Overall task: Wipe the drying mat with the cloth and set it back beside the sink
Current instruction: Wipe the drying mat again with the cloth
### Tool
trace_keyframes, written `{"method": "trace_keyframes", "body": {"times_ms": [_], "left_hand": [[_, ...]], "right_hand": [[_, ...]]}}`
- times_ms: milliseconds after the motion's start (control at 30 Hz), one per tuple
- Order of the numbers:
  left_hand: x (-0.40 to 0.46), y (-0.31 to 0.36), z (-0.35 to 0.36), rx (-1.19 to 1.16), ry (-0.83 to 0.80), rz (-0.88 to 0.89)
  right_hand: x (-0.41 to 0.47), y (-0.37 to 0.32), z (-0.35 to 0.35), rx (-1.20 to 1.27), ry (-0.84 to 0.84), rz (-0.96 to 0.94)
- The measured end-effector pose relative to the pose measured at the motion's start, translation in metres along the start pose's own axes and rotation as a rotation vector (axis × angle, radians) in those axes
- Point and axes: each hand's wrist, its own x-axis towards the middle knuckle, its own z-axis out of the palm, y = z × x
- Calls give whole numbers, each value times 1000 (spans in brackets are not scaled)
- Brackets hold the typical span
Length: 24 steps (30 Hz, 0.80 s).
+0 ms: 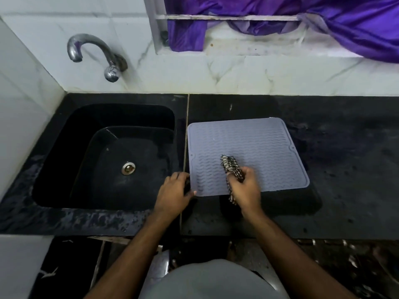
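Note:
A grey-blue drying mat (254, 143) with a wavy ribbed surface lies flat on the black counter, just right of the sink (64, 134). My right hand (245, 188) grips a bunched black-and-white checked cloth (230, 166) and holds it down on the mat's near middle; a tail of the cloth hangs past the mat's front edge. My left hand (173, 194) pinches the mat's near left corner, thumb on top and fingers at its edge.
The black sink has a metal drain (128, 168) and a curved tap (95, 55) on the tiled wall behind it. Dark counter (345, 169) stretches to the right of the mat. A purple cloth (334, 24) hangs over the window ledge above.

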Motion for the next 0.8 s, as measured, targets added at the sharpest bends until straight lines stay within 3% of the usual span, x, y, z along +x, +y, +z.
{"method": "trace_keyframes", "body": {"times_ms": [200,333,500,700,800], "left_hand": [[11,7,18,88,-14,-90],[20,4,24,118,-52,-131],[40,12,19,256,-134,-129],[73,26,10,524,-342,-34],[78,36,12,649,-403,-59]], "right_hand": [[25,-6,2,-332,-116,-317],[21,-16,44,-461,-321,-527],[17,4,63,-564,-384,-643],[26,9,49,-755,-504,-766],[38,23,15,-844,-423,-834]]}}
